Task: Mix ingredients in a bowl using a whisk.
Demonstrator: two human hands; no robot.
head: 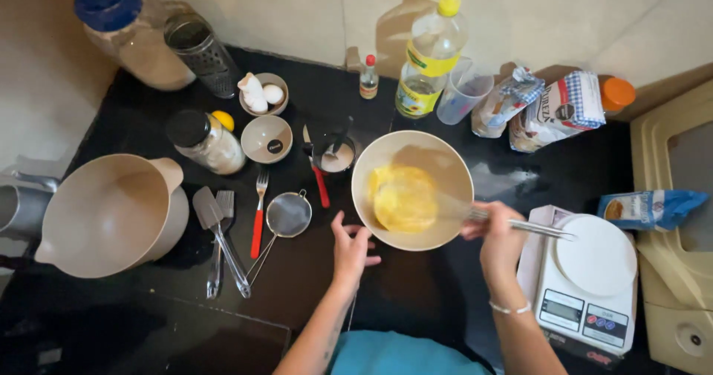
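Note:
A beige mixing bowl (413, 152) stands on the black counter with yellow beaten mixture (403, 197) inside. My right hand (499, 235) grips the metal handle of a whisk (531, 227), whose blurred wires reach into the bowl from the right. My left hand (349, 247) rests with fingers spread against the bowl's near left rim, holding nothing.
A white kitchen scale (587, 286) sits at the right. A large beige jug bowl (111, 213) is at the left. Between lie tongs (220, 243), a red-handled fork (258, 219), a small sieve (287, 215) and a cup (336, 156). Oil bottle (431, 52), flour bags (561, 108) and jars line the back.

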